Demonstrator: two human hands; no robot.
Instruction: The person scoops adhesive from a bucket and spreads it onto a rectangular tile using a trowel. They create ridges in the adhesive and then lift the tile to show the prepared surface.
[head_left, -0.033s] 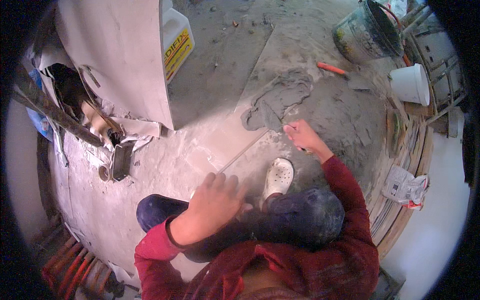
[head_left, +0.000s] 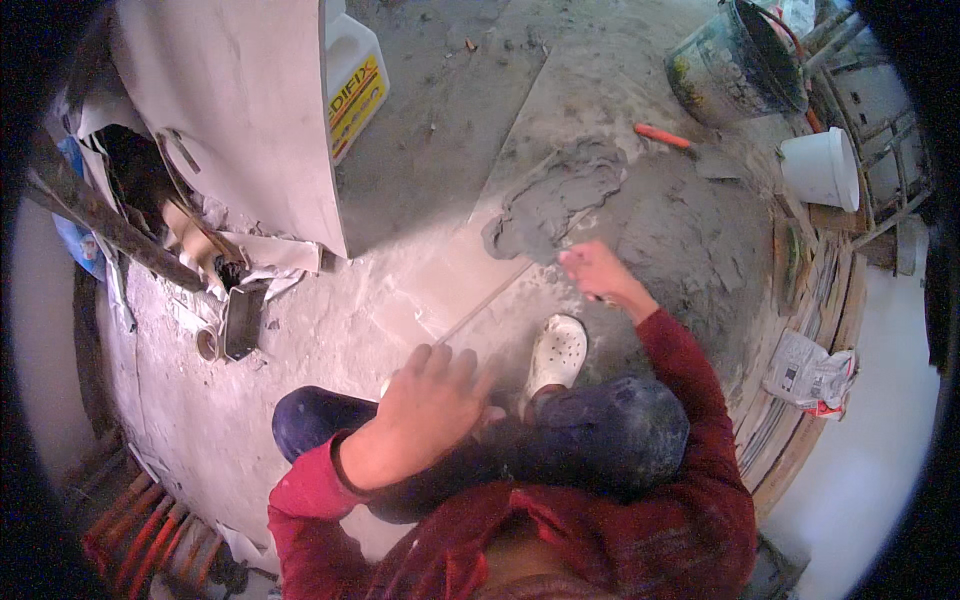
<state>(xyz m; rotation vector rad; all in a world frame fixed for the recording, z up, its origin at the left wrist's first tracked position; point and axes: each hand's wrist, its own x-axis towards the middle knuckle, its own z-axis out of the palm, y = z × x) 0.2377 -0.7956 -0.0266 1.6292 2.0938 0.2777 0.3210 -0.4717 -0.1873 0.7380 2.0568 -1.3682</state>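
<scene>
My right hand [head_left: 597,270] is closed round the handle of a trowel, mostly hidden by the fist and blur. It is at the near edge of a heap of wet grey mortar [head_left: 565,190]. My left hand [head_left: 425,400] hangs over my bent knee. Its fingers curl down at the near end of what looks like a pale tile [head_left: 487,300], seen as a narrow straight edge running to the mortar. What the left fingertips press on is hidden. More mortar [head_left: 690,225] is spread to the right.
A red-handled trowel [head_left: 665,137] lies beyond the mortar. A dark bucket [head_left: 725,75] and white bucket [head_left: 815,170] stand far right. A white jug [head_left: 355,85] is behind a pale panel [head_left: 240,120]. My white clog [head_left: 557,352] is between the hands; a crumpled bag [head_left: 810,372] lies right.
My right hand has shifted slightly left. The trowel blade, visible in the mortar before, no longer stands out. My left hand stays in place.
</scene>
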